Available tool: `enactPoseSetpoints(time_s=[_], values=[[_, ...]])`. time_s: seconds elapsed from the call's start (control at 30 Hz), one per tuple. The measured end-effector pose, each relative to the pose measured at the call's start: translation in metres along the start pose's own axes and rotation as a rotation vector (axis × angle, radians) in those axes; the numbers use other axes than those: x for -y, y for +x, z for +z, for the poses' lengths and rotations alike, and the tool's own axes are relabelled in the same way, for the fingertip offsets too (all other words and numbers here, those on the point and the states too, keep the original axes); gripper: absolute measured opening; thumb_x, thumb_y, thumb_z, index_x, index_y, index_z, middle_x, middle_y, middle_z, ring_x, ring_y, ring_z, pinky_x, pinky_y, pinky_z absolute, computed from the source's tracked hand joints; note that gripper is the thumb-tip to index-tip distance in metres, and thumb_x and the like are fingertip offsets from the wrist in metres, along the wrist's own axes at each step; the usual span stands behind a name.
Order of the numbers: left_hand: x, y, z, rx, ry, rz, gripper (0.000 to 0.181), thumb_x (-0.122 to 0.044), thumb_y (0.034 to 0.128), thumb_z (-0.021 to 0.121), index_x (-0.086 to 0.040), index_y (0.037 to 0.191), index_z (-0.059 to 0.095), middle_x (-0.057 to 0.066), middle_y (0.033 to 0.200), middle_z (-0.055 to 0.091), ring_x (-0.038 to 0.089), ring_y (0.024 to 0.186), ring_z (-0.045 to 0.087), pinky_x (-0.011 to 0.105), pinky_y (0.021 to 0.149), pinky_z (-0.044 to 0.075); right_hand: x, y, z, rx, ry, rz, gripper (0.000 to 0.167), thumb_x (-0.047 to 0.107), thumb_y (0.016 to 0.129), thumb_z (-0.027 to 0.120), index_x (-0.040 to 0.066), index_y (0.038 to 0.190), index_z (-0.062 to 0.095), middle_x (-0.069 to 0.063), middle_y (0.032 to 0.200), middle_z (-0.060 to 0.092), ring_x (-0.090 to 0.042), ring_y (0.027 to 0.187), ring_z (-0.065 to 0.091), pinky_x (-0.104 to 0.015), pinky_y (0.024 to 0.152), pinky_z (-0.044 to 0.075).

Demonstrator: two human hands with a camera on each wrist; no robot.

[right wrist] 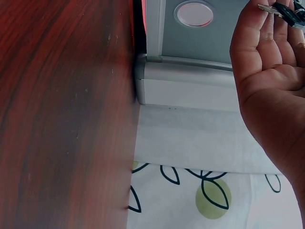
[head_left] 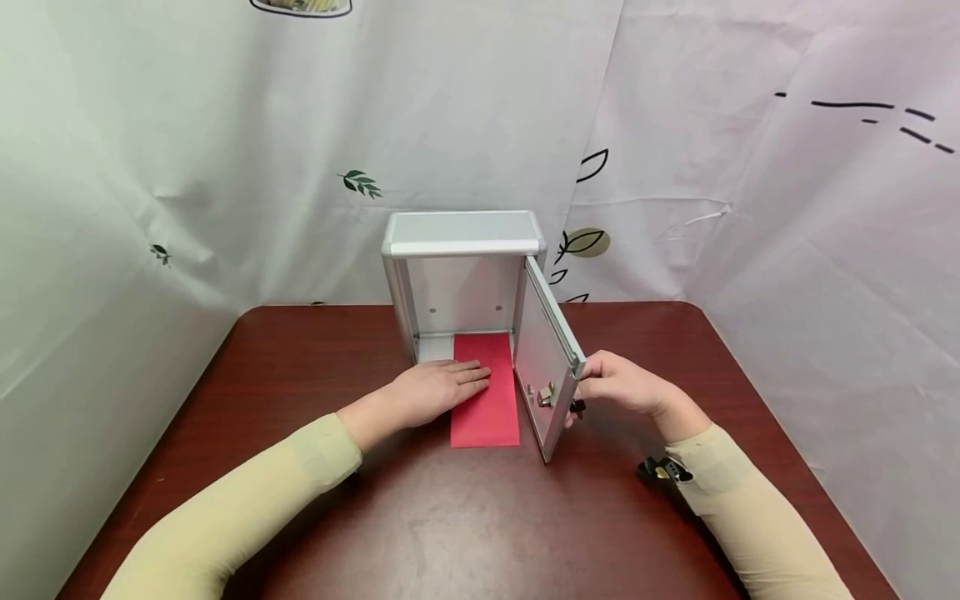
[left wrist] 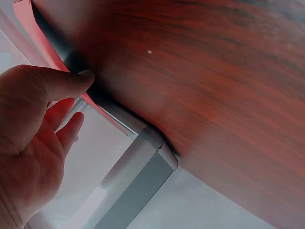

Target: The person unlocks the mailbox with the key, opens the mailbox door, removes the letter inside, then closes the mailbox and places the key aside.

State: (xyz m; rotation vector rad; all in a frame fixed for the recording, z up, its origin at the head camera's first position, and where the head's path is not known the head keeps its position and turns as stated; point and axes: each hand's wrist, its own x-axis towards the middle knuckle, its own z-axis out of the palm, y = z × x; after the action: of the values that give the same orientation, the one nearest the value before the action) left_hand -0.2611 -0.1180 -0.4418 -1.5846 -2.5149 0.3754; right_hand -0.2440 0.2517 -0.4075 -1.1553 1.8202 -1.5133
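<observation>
A silver metal box [head_left: 465, 233] stands upright with its hinged door [head_left: 543, 350] swung out to the right. A flat red paper, perhaps an envelope [head_left: 483, 425], lies partly inside the box and partly on the table. Straight fingers of my left hand [head_left: 442, 389] rest on the red paper; in the left wrist view, the thumb [left wrist: 71, 83] lies near its edge. My right hand [head_left: 626, 383] holds the door's outer edge, its fingertips partly hidden. Beside those fingers hang black-headed keys [right wrist: 288, 14]. A metal cam lock [head_left: 546, 396] shows on the door's inner face.
The box stands on a reddish-brown wooden table [head_left: 360, 517]. White printed sheets [head_left: 480, 100] hang behind it and along both sides. A round white patch [right wrist: 195, 13] marks the box's grey side. A black wrist strap [head_left: 663, 470] sits at the right sleeve.
</observation>
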Motion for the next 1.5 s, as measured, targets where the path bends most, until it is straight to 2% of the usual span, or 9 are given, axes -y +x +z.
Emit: enactPoseSetpoints(time_s=[0.37, 0.6, 0.9, 1.13, 1.37, 1.5], values=[[0.002, 0.010, 0.004, 0.047, -0.011, 0.011, 0.056, -0.004, 0.1083, 0.069, -0.012, 0.163, 0.059, 0.006, 0.168, 0.055, 0.027, 0.157, 0.050, 0.039, 0.125, 0.044, -0.002, -0.001, -0.002, 0.005, 0.003, -0.006, 0.027, -0.001, 0.108, 0.056, -0.006, 0.108, 0.082, -0.027, 0.089, 0.079, -0.053, 0.080, 0.072, -0.041, 0.079, 0.065], [0.004, 0.011, 0.007, 0.061, -0.028, 0.002, 0.057, -0.002, 0.1078, 0.069, -0.012, 0.163, 0.059, 0.005, 0.169, 0.054, 0.027, 0.158, 0.049, 0.040, 0.125, 0.043, -0.003, -0.001, -0.002, -0.001, 0.009, -0.004, 0.027, -0.002, 0.107, 0.056, -0.006, 0.108, 0.082, -0.028, 0.090, 0.079, -0.052, 0.080, 0.072, -0.041, 0.079, 0.065], [0.006, 0.010, 0.011, 0.003, -0.035, -0.006, 0.056, -0.001, 0.1047, 0.073, -0.011, 0.159, 0.063, 0.004, 0.164, 0.060, 0.025, 0.153, 0.054, 0.036, 0.121, 0.048, -0.003, -0.001, -0.003, -0.012, -0.021, 0.010, 0.029, -0.002, 0.107, 0.055, -0.003, 0.107, 0.084, -0.031, 0.090, 0.078, -0.053, 0.079, 0.071, -0.040, 0.078, 0.065], [0.004, 0.006, 0.009, -0.009, -0.114, -0.043, 0.052, -0.009, 0.1081, 0.067, -0.011, 0.160, 0.062, 0.006, 0.162, 0.062, 0.024, 0.152, 0.055, 0.038, 0.120, 0.049, -0.001, -0.001, -0.002, -0.022, -0.023, 0.014, 0.029, -0.002, 0.107, 0.055, -0.004, 0.108, 0.084, -0.029, 0.090, 0.079, -0.054, 0.078, 0.070, -0.041, 0.078, 0.065], [0.002, 0.002, 0.014, -0.077, -0.128, -0.061, 0.045, -0.014, 0.1083, 0.070, -0.012, 0.154, 0.069, 0.004, 0.154, 0.069, 0.021, 0.146, 0.062, 0.037, 0.113, 0.055, -0.001, -0.001, -0.001, -0.025, -0.019, 0.014, 0.028, -0.001, 0.107, 0.055, -0.004, 0.106, 0.083, -0.027, 0.090, 0.079, -0.047, 0.078, 0.072, -0.041, 0.078, 0.064], [0.003, -0.002, 0.017, -0.160, -0.142, -0.059, 0.042, -0.012, 0.1060, 0.073, -0.014, 0.148, 0.074, 0.001, 0.148, 0.073, 0.018, 0.141, 0.066, 0.036, 0.109, 0.058, 0.000, -0.001, 0.000, -0.033, -0.021, 0.030, 0.029, 0.000, 0.106, 0.055, -0.002, 0.106, 0.084, -0.026, 0.090, 0.080, -0.048, 0.079, 0.073, -0.040, 0.078, 0.064]])
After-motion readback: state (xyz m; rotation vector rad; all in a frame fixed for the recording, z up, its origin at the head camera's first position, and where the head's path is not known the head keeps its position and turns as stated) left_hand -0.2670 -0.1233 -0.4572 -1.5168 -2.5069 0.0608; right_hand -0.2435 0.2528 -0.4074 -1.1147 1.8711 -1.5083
